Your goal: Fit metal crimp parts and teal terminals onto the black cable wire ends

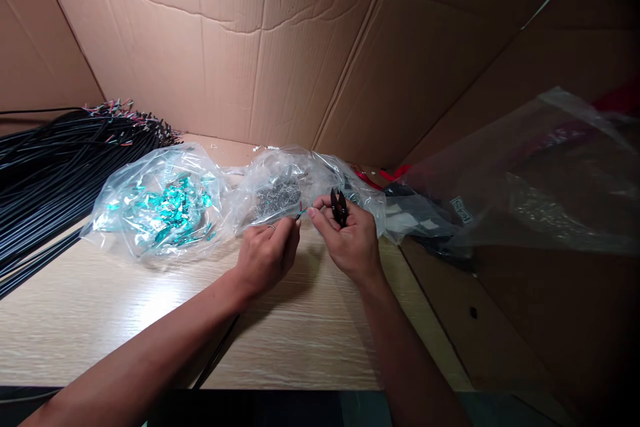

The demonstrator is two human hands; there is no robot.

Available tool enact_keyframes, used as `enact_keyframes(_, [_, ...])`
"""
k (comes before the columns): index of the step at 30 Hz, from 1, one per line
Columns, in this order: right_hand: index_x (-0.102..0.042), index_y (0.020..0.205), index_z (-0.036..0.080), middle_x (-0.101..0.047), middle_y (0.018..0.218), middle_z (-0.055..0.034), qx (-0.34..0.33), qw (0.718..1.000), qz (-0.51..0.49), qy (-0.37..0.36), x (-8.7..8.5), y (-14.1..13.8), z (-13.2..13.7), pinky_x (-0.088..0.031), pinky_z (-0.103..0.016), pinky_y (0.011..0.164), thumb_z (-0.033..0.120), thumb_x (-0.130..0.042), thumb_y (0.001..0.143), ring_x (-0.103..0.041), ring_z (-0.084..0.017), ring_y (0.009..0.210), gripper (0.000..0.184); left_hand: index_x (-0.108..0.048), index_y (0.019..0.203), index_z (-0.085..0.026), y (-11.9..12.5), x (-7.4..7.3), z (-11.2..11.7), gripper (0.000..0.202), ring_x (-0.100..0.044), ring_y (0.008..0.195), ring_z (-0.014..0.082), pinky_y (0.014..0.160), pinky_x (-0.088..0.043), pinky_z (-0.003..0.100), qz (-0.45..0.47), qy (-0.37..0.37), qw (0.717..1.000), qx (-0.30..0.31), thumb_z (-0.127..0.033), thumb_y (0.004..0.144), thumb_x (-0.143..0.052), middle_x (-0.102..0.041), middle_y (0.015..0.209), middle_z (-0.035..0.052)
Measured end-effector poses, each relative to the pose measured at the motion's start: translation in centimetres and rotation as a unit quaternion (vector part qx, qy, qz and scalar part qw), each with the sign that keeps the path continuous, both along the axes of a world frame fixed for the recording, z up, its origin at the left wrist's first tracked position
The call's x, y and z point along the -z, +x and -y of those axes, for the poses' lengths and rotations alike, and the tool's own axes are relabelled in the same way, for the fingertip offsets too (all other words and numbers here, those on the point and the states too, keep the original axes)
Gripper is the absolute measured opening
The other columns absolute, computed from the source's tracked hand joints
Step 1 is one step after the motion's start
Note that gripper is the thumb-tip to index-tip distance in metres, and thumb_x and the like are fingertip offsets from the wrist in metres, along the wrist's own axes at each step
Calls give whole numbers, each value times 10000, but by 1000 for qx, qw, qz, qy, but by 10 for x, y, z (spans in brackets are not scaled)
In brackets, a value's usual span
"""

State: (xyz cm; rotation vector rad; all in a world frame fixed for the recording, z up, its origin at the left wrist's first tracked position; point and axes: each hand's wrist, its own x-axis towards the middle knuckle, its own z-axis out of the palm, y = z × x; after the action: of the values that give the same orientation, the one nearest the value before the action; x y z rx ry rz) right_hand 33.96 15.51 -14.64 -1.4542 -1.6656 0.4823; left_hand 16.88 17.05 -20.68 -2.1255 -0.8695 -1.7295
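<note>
The left hand (267, 257) is pinched almost shut on a thin wire (300, 213) with a red and blue tip. The right hand (353, 240) is curled around small black cutters (339, 207), and their tips point up. One finger of the right hand reaches toward the wire, so the wire sits just beside the cutters, above the counter (125, 320).

The sharp tips are close to the fingers, so a slip could nick one. The wire is so thin that it could slip out and get lost.

Right behind the hands lies a bag of silver bits (277, 199), and a bag of green-blue bits (165, 203) is next to it. A bump could tip them. A big pile of black cables (50, 173) lies on the left. A cloudy plastic bag (530, 173) hangs in on the right, by a cardboard wall (200, 47).
</note>
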Motion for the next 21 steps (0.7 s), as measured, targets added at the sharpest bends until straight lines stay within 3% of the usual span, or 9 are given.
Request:
enact_keyframes(9, [-619, 1079, -7, -275, 693, -15, 3, 998, -60, -8, -1, -1, -4, -333, 10, 655, 757, -635, 898, -302, 124, 625, 785, -486, 802, -206, 1, -1, 0, 315, -416, 496, 121, 524, -302, 343, -12, 0, 1000, 26, -115, 1091, -575, -479, 615, -49])
enact_keyframes(21, [-638, 1108, -7, -295, 702, -19, -15, 1000, -13, -6, -2, -1, 1, -370, 35, 705, 721, -601, 944, -324, 136, 649, 747, -501, 892, -207, 2, 4, -2, 263, -467, 451, 117, 485, -291, 334, -8, -33, 999, 32, -185, 1154, -507, -474, 588, -61])
